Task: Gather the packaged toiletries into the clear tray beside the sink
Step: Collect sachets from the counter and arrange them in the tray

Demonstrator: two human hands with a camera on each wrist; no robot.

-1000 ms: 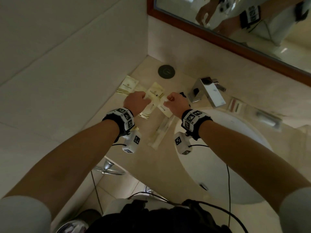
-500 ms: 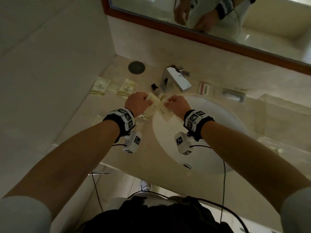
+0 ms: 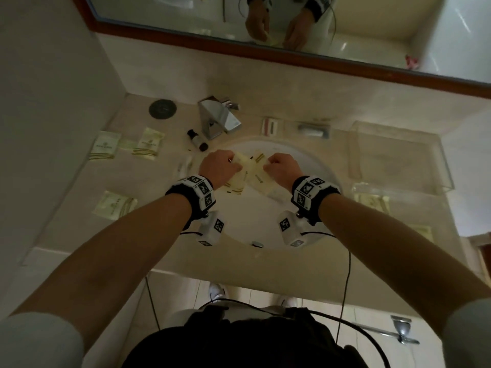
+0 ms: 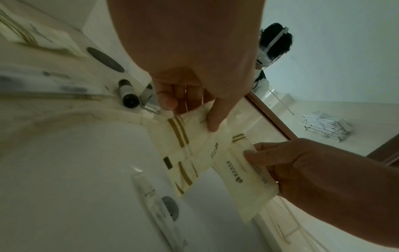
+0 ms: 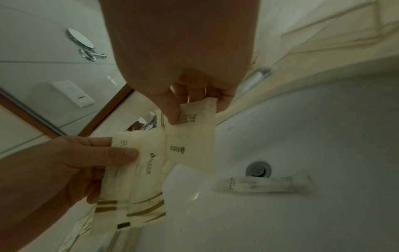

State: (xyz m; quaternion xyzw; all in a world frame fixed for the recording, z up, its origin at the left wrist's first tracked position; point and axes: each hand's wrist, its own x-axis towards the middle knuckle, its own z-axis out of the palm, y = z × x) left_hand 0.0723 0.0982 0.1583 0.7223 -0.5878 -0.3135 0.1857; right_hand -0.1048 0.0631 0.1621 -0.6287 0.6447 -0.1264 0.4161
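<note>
Over the white basin both my hands hold cream sachets with gold stripes. My left hand pinches a couple of overlapping sachets. Thumb and fingers of my right hand pinch one sachet. The clear tray stands on the counter right of the sink, apart from both hands. More sachets lie on the left counter. A long wrapped item lies in the basin near the drain.
A chrome faucet stands behind the basin with a small dark-capped bottle lying beside it. A small striped packet and a wrapped bar lie at the back. Another sachet lies in front of the tray. A mirror hangs above.
Both hands have carried their sachets rightward, from the counter left of the sink to over the basin. My view has swung right, bringing the clear tray into sight.
</note>
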